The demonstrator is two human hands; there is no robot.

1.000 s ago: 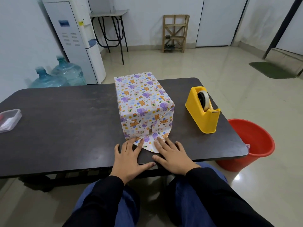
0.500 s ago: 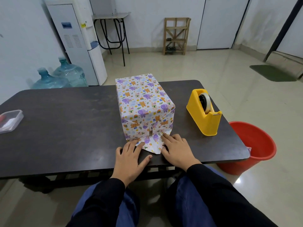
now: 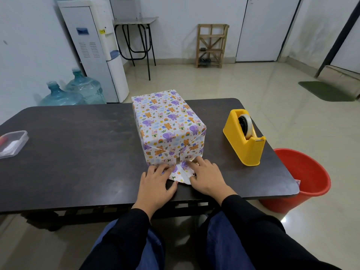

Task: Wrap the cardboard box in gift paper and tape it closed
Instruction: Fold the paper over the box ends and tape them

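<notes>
Your cardboard box in white animal-print gift paper [image 3: 167,123] stands mid-table on the dark rectangular table [image 3: 78,152]. Its triangular bottom flap [image 3: 180,173] lies flat, pointing at the near edge. Your left hand [image 3: 155,184] and right hand [image 3: 208,178] press that flap from either side, fingers laid on it, gripping nothing. The yellow plastic tape dispenser [image 3: 244,139] sits apart by the right edge; bare tabletop stretches left.

The gift paper [image 3: 167,123] is smooth printed paper with a faint sheen and sharp creases. The surface [image 3: 78,149] is dark, matt and faintly scuffed. The tape dispenser [image 3: 243,151] is glossy yellow plastic, the bucket [image 3: 303,191] smooth red plastic and the container [image 3: 13,143] clear plastic. The 2 water bottles [image 3: 85,90] are translucent blue plastic. The rack [image 3: 212,45] is bare wood and the floor [image 3: 243,88] is polished and reflective.
</notes>
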